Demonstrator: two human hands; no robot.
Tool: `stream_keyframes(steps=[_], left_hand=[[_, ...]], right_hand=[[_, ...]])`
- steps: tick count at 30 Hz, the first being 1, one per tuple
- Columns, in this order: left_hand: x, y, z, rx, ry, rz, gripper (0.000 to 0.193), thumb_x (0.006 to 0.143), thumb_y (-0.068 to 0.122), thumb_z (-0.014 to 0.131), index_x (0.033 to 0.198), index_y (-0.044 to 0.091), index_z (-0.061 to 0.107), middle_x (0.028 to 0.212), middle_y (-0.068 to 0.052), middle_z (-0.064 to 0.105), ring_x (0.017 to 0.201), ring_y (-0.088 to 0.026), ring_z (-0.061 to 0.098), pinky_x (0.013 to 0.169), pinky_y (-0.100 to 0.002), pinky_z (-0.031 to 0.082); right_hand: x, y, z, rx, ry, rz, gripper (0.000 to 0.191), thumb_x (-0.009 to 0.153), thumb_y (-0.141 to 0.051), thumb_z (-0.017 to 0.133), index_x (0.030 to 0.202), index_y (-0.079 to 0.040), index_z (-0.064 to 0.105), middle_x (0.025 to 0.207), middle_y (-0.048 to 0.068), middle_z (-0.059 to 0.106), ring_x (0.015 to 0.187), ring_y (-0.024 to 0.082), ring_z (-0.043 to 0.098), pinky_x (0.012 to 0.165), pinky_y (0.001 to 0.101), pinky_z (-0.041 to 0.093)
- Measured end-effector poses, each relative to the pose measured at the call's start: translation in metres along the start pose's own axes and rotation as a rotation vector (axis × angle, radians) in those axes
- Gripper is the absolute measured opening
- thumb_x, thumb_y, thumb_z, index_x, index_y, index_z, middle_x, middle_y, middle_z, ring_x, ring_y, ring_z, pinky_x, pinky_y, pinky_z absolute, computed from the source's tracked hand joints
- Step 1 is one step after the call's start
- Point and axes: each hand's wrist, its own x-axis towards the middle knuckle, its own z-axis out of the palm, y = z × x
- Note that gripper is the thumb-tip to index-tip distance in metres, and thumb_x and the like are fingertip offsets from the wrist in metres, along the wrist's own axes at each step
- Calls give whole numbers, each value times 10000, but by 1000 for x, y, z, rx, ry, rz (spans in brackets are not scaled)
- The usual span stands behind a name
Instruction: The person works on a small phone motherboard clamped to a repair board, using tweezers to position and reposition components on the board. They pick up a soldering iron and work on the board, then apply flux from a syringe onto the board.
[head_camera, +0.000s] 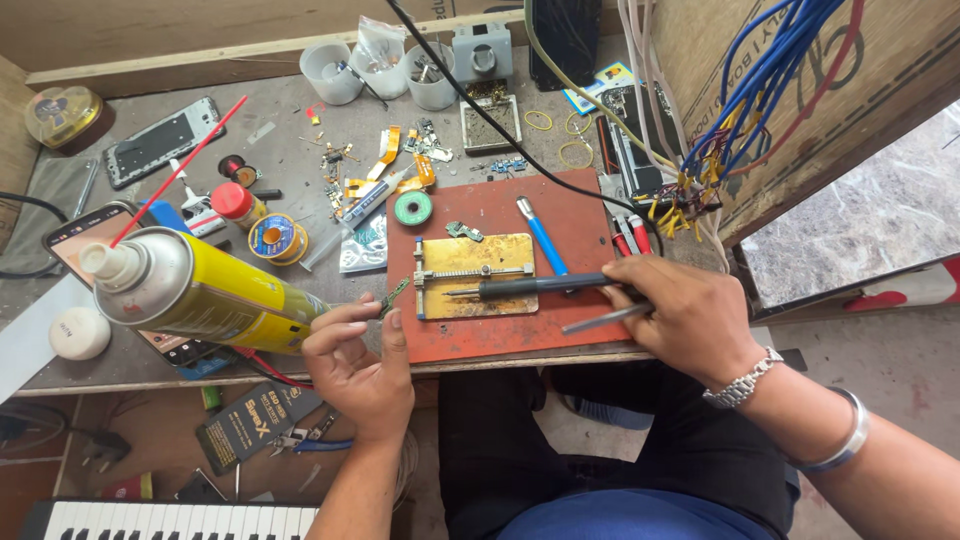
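My left hand (358, 362) holds a yellow spray can (195, 288) with a white nozzle and a thin red straw (180, 170), lying tilted across the palm. Its thumb and forefinger pinch a small green circuit part (394, 295). My right hand (680, 312) grips a black soldering iron (530, 288), its tip pointing left over a brass board holder (475, 275). The same hand also holds metal tweezers (605, 318). The holder lies on a red work mat (500, 265).
The grey bench (290, 140) carries several phones, a solder spool (272, 240), a green tape roll (412, 208), a blue pen tool (541, 236), white cups (330, 72) and loose parts. Wire bundles (740, 110) hang at right. A keyboard (170, 520) sits below left.
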Motion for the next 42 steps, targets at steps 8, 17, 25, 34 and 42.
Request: stream_keyframes(steps=[8, 17, 25, 34, 42], left_hand=[[3, 8, 0, 46, -41, 12, 315, 953, -41, 747, 1084, 71, 483, 1177, -111, 606, 1184, -232, 654, 1067, -358, 550], [7, 20, 7, 315, -160, 262, 332, 823, -65, 846, 893, 84, 557, 956, -66, 658, 909, -229, 688, 895, -387, 605], [5, 20, 10, 350, -236, 337, 370, 780, -38, 896, 855, 91, 557, 921, -57, 691, 864, -243, 712, 787, -361, 593], [6, 23, 11, 324, -259, 307, 328, 826, -69, 849, 909, 57, 558, 974, -85, 732, 900, -256, 744, 815, -363, 621], [8, 20, 17, 359, -327, 384, 331, 808, -47, 871, 890, 56, 567, 906, -69, 727, 837, -243, 739, 814, -395, 630]], right_hand=[[14, -18, -6, 20, 13, 83, 370, 804, -244, 801, 1144, -134, 704, 1177, 33, 739, 885, 239, 730, 622, 348, 554], [-1, -27, -7, 331, 242, 21, 213, 894, -26, 776, 1071, -89, 678, 1166, 78, 720, 888, 183, 701, 720, 298, 542], [-15, -33, 30, 500, 214, 26, 203, 847, 40, 741, 991, -95, 695, 1085, 67, 730, 689, 125, 602, 591, 260, 478], [-19, -27, 38, 511, 197, 24, 202, 854, 49, 712, 991, -99, 697, 1086, 52, 728, 613, 70, 563, 537, 231, 440], [-18, -26, 39, 493, 204, 1, 190, 875, 35, 727, 1004, -101, 696, 1079, 61, 728, 704, 97, 625, 572, 241, 458]])
